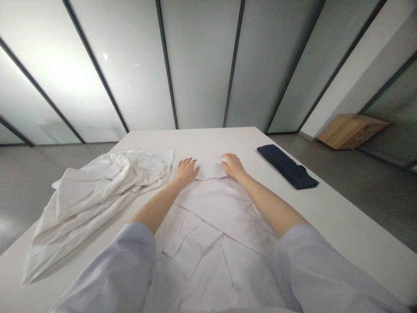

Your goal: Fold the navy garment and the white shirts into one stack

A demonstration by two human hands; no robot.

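Note:
A white buttoned garment [224, 217] lies spread on the white table [208, 141], its near part reaching the bottom of the view between my sleeves. At its far end is a narrow band of cloth. My left hand [186, 171] rests on the left end of that band, palm down with fingers apart. On the band's right end lies my right hand [233, 166], fingers spread and slightly bent. Neither hand is closed around the cloth.
A crumpled white cloth [97, 191] covers the table's left side and hangs toward its edge. On the right lies a folded dark blue cloth [286, 167]. A wooden cabinet [350, 130] stands on the floor beyond, near frosted glass panels [198, 65].

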